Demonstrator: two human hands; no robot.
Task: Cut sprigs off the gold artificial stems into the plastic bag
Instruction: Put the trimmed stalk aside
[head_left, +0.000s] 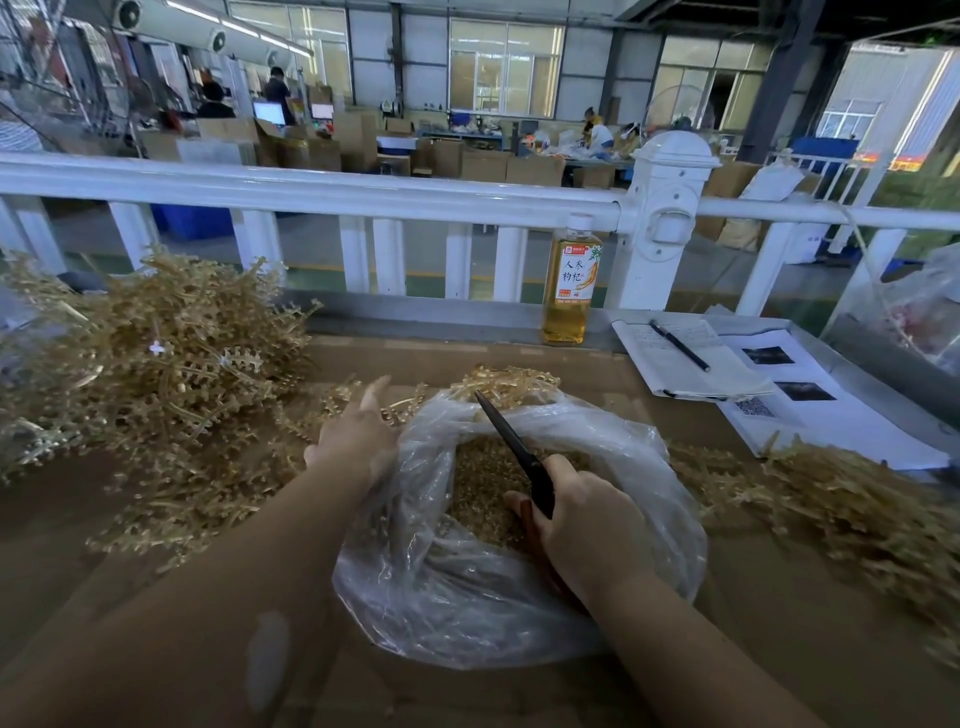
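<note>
Right now the right hand (582, 512) grips shut scissors (511, 454) over the plastic bag (519, 597) of cut sprigs (483, 483), while the left hand (358, 434) reaches flat-fingered toward the gold stems (156, 364) — a careless snip could nick the bag's rim, spilling sprigs.

We read "人参枸杞" on the label of the clear plastic bottle of amber drink (570, 283); the white printed sheet (810, 410) bears a QR code, its text illegible.

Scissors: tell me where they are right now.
In the head view the scissors are right of centre, gripped by the right hand, blades shut and slanting up-left over the open mouth of the plastic bag of cut sprigs.
</note>
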